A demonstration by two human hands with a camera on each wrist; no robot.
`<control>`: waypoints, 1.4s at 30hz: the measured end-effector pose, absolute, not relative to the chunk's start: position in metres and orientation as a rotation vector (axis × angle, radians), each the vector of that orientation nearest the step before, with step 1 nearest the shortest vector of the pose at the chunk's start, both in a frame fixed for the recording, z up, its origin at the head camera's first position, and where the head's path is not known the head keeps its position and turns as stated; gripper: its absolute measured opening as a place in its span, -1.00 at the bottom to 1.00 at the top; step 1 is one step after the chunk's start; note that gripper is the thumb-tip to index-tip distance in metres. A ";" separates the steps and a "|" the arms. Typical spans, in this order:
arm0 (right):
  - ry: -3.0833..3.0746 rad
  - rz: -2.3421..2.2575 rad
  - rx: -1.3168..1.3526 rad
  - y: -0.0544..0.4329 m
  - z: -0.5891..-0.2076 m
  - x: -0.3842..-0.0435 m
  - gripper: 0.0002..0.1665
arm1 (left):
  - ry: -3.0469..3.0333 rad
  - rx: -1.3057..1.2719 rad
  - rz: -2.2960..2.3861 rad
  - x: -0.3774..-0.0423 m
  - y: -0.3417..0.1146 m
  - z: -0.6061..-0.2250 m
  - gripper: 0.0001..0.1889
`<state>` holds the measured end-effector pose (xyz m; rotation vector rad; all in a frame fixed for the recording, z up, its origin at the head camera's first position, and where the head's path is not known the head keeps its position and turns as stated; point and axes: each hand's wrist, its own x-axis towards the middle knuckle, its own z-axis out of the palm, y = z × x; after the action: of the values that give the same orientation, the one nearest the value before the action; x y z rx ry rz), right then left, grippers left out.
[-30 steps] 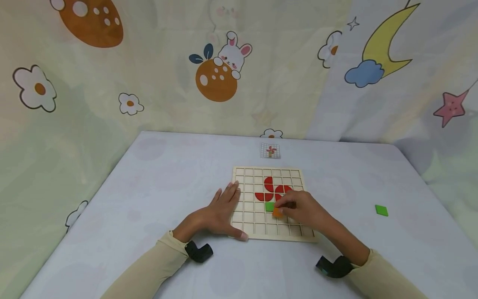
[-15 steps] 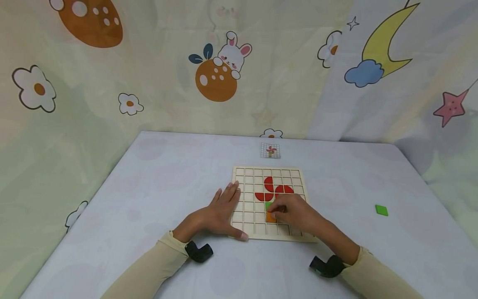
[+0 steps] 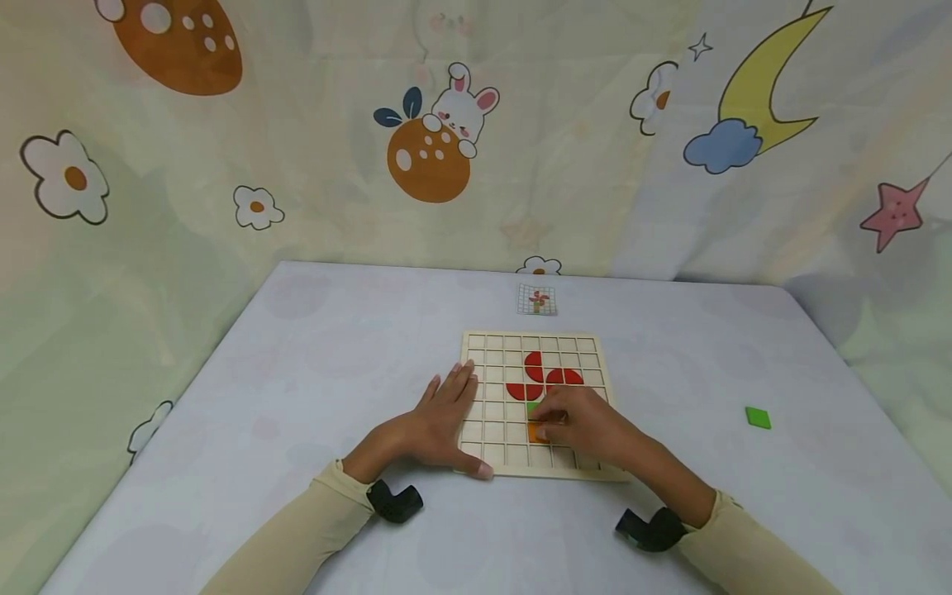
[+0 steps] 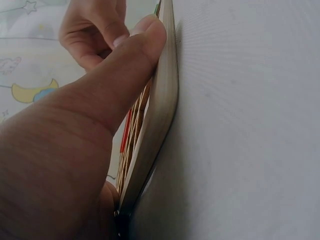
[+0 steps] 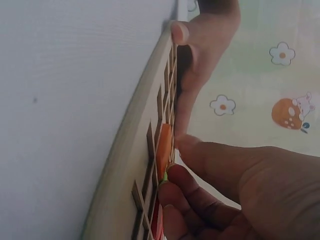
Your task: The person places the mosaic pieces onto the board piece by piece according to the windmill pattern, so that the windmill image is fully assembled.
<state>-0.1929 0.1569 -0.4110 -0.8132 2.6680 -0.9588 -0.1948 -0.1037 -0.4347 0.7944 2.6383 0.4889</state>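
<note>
A pale wooden grid board (image 3: 584,475) lies on the table with several red curved pieces (image 3: 564,377), a green square tile (image 3: 532,407) and an orange square tile (image 3: 535,433) in its cells. My left hand (image 3: 437,426) rests along the board's left side, fingers straight, thumb at the front left corner. My right hand (image 3: 587,420) is over the board's middle, thumb and curled fingers at the orange tile. In the right wrist view the orange tile (image 5: 164,149) sits in a grid cell beside the thumb and fingertips. The right hand hides part of the tiles and the lower red pieces.
A loose green tile (image 3: 758,417) lies on the table well to the right. Behind the board is a small card (image 3: 537,300) printed with a red pinwheel on a grid. A patterned cloth backdrop (image 3: 320,124) rises behind the table (image 3: 357,330).
The right hand has moved a little left with the orange tile, which has gone from tilted to flat in the cell below the green one. The left hand stays put.
</note>
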 end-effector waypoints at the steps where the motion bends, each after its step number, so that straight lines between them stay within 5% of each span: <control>1: 2.665 -0.947 -0.814 0.156 -0.411 -0.193 -0.77 | 2.639 0.795 0.488 -0.195 -0.104 -0.435 0.43; 17: 2.721 -0.928 -0.816 0.163 -0.409 -0.190 -0.79 | 2.647 0.798 0.497 -0.195 -0.105 -0.433 0.42; 42: 2.964 -1.043 -0.817 0.238 -0.409 -0.183 -0.74 | 2.637 0.817 0.536 -0.193 -0.106 -0.434 0.41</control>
<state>-0.1832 0.2383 -0.4095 -0.8171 2.9644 -1.0430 -0.1931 -0.1060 -0.4341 0.8167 2.6373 0.5361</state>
